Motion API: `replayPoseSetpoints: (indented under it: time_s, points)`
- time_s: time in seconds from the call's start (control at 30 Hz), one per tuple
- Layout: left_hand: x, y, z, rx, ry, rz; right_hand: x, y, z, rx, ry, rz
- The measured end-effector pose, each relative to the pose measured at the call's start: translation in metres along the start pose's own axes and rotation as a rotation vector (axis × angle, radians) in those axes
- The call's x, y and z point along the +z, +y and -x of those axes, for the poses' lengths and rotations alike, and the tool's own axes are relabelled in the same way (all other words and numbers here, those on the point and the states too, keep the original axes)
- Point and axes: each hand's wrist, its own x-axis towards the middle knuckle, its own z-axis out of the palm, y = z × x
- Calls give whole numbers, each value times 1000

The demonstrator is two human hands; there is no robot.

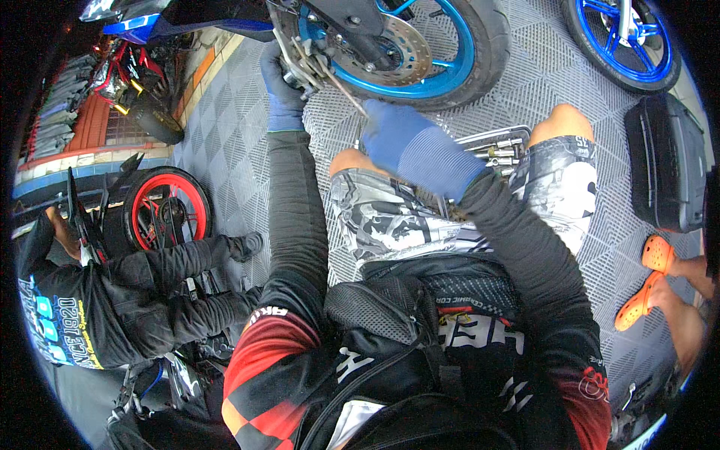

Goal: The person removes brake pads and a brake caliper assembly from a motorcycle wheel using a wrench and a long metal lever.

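Note:
My left hand (283,94), in a blue glove, is closed around a silver brake caliper (301,73) beside the wheel; its fingertips are partly hidden behind the metal. Also gloved in blue, my right hand (405,139) grips a slim metal rod-like tool (346,94), whose exact kind I cannot make out. The tool's far end reaches up to the caliper. Just beyond stand the motorcycle's blue-rimmed wheel (466,52) and its perforated brake disc (411,64).
Between my knees lies a tool tray (517,133) with several sockets. A black case (664,161) stands at the right, near a person's orange clogs (637,304). At left, another person sits beside a red-rimmed wheel (202,199). Grey tiles (232,105) cover the floor.

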Motion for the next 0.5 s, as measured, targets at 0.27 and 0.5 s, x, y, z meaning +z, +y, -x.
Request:
replayPoseSetpoints:
  time_s: [0.27, 0.5]
  points:
    - [21, 11, -4, 112, 381, -344, -27, 33, 61, 176, 58, -646]
    - [95, 10, -10, -30, 509, -305, -40, 52, 94, 163, -205, -415]
